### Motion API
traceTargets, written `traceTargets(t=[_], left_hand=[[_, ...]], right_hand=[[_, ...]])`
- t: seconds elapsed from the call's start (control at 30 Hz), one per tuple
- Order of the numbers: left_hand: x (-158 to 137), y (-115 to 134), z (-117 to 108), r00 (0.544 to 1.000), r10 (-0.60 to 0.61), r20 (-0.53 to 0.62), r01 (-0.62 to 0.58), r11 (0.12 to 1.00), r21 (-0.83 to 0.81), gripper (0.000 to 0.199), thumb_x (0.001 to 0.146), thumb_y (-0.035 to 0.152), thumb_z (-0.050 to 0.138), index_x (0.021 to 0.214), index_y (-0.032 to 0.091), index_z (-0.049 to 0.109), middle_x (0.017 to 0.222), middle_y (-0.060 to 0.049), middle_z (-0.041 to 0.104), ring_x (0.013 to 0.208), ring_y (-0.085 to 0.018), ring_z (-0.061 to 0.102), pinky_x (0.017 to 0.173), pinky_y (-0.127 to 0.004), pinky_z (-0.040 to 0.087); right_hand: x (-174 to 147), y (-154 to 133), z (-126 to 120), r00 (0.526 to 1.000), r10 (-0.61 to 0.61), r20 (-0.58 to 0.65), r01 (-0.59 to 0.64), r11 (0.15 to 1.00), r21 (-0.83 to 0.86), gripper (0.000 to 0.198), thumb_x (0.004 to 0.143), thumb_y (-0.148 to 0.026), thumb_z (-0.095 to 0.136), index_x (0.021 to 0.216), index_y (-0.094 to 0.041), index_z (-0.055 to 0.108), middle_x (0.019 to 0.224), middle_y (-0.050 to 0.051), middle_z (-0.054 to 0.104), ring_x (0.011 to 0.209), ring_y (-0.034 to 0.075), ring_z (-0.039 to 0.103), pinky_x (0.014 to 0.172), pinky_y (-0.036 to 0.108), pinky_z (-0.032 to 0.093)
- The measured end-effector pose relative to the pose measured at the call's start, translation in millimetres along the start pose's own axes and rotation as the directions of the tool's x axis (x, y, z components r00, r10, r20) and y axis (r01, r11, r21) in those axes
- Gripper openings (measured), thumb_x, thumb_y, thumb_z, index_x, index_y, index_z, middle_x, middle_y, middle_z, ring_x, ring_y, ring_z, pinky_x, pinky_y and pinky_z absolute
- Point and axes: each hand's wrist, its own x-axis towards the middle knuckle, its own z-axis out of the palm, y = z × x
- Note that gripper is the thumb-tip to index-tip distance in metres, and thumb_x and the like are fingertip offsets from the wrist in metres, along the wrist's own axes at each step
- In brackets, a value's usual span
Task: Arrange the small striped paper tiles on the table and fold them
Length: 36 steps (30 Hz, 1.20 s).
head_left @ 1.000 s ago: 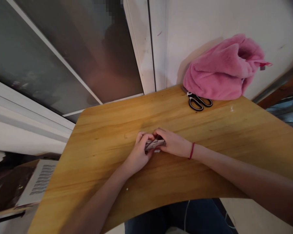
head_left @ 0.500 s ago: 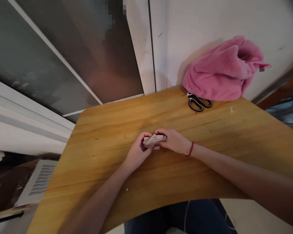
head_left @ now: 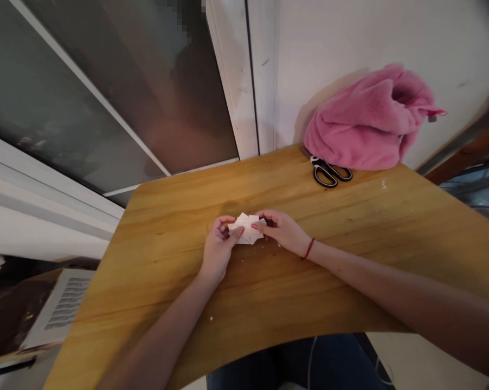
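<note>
A loose stack of small white paper pieces (head_left: 246, 234) lies between my two hands, just over the table. The pieces overlap at different angles, and faint dark marks show on the lower one. My left hand (head_left: 220, 244) pinches the stack's left side, thumb on top. On the right side, my right hand (head_left: 283, 230) grips it with the thumb pressed on the upper face and the fingers behind. A thin red band circles my right wrist. The undersides of the papers are hidden.
Scissors (head_left: 328, 172) with black handles lie at the table's back edge, their blades hidden under a pink plush bag (head_left: 358, 124) against the wall. White scraps dot the wooden table (head_left: 179, 216). A cardboard box (head_left: 61, 306) stands below at left.
The paper stack has tipped so its broad white face now shows instead of its edge. Both hands have shifted slightly left, and small white bits now show on the table beneath them.
</note>
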Motion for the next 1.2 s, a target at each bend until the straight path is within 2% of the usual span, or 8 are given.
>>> traceTargets(t=[0.2, 0.4, 0.53, 0.83, 0.93, 1.07, 1.13, 1.2], left_hand=[[-0.8, 0.1, 3.4, 0.994, -0.038, 0.106, 0.040, 0.999, -0.021, 0.039, 0.073, 0.027, 0.066, 0.108, 0.020, 0.050, 0.098, -0.004, 0.064, 0.081, -0.013, 0.060, 0.072, -0.024, 0.046], [-0.8, 0.4, 2.8, 0.979, -0.087, 0.186, 0.081, 0.996, 0.039, 0.031, 0.074, 0.029, 0.065, 0.102, 0.017, 0.059, 0.090, -0.004, 0.067, 0.076, -0.013, 0.061, 0.068, -0.024, 0.046], [-0.5, 1.1, 3.1, 0.981, -0.096, 0.169, 0.095, 0.995, 0.015, 0.031, 0.072, 0.028, 0.067, 0.101, 0.017, 0.061, 0.085, -0.003, 0.068, 0.070, -0.011, 0.060, 0.065, -0.022, 0.045], [-4.4, 4.3, 0.1, 0.978, -0.162, 0.129, 0.171, 0.983, -0.066, 0.027, 0.071, 0.030, 0.069, 0.092, 0.016, 0.062, 0.086, -0.005, 0.068, 0.071, -0.012, 0.061, 0.064, -0.022, 0.046], [-3.7, 5.9, -3.1, 0.985, -0.152, 0.081, 0.158, 0.984, -0.087, 0.027, 0.069, 0.030, 0.070, 0.091, 0.016, 0.062, 0.086, -0.004, 0.068, 0.073, -0.012, 0.062, 0.066, -0.022, 0.047], [-2.1, 8.9, -6.5, 0.994, -0.106, 0.009, 0.106, 0.986, -0.127, 0.025, 0.068, 0.028, 0.070, 0.088, 0.016, 0.061, 0.085, -0.002, 0.068, 0.072, -0.011, 0.062, 0.065, -0.021, 0.047], [-2.9, 10.1, -5.6, 0.998, -0.065, 0.004, 0.065, 0.989, -0.134, 0.023, 0.069, 0.027, 0.070, 0.087, 0.017, 0.061, 0.085, -0.002, 0.068, 0.072, -0.011, 0.062, 0.064, -0.020, 0.046], [-4.7, 10.4, -2.7, 0.999, -0.024, 0.024, 0.027, 0.991, -0.129, 0.022, 0.071, 0.027, 0.069, 0.088, 0.017, 0.061, 0.084, -0.002, 0.068, 0.073, -0.011, 0.062, 0.065, -0.021, 0.046]], right_hand=[[1.1, 1.3, 0.5, 0.998, 0.036, -0.055, -0.035, 0.999, 0.017, 0.026, 0.073, -0.039, 0.061, 0.089, -0.018, 0.060, 0.063, -0.003, 0.054, 0.047, 0.008, 0.048, 0.039, 0.018, 0.035], [0.4, -1.0, 0.8, 0.995, 0.054, -0.089, -0.057, 0.998, -0.025, 0.025, 0.071, -0.041, 0.062, 0.081, -0.018, 0.059, 0.059, -0.003, 0.054, 0.048, 0.009, 0.049, 0.038, 0.019, 0.033], [-0.3, -1.7, 1.3, 0.991, 0.048, -0.124, -0.052, 0.998, -0.030, 0.026, 0.070, -0.042, 0.063, 0.077, -0.018, 0.059, 0.056, -0.003, 0.052, 0.046, 0.009, 0.048, 0.038, 0.020, 0.034], [3.5, 7.7, -0.2, 0.982, 0.054, -0.182, -0.037, 0.995, 0.097, 0.028, 0.066, -0.043, 0.067, 0.076, -0.018, 0.060, 0.062, -0.001, 0.058, 0.049, 0.012, 0.053, 0.047, 0.025, 0.044], [7.3, 9.5, -8.5, 0.971, 0.036, -0.235, -0.003, 0.991, 0.136, 0.027, 0.068, -0.043, 0.066, 0.073, -0.017, 0.059, 0.055, -0.002, 0.057, 0.050, 0.012, 0.053, 0.053, 0.026, 0.044], [13.0, 13.8, -20.4, 0.921, 0.045, -0.388, 0.032, 0.981, 0.190, 0.026, 0.069, -0.042, 0.065, 0.071, -0.019, 0.055, 0.062, -0.001, 0.059, 0.051, 0.011, 0.052, 0.056, 0.026, 0.043], [13.1, 13.9, -20.5, 0.917, 0.053, -0.395, 0.020, 0.984, 0.178, 0.024, 0.069, -0.041, 0.065, 0.070, -0.019, 0.055, 0.064, -0.001, 0.060, 0.051, 0.011, 0.052, 0.056, 0.027, 0.043], [10.4, 11.4, -15.4, 0.939, 0.059, -0.338, -0.005, 0.988, 0.157, 0.023, 0.068, -0.039, 0.065, 0.070, -0.018, 0.056, 0.064, 0.000, 0.060, 0.052, 0.012, 0.054, 0.055, 0.027, 0.043]])
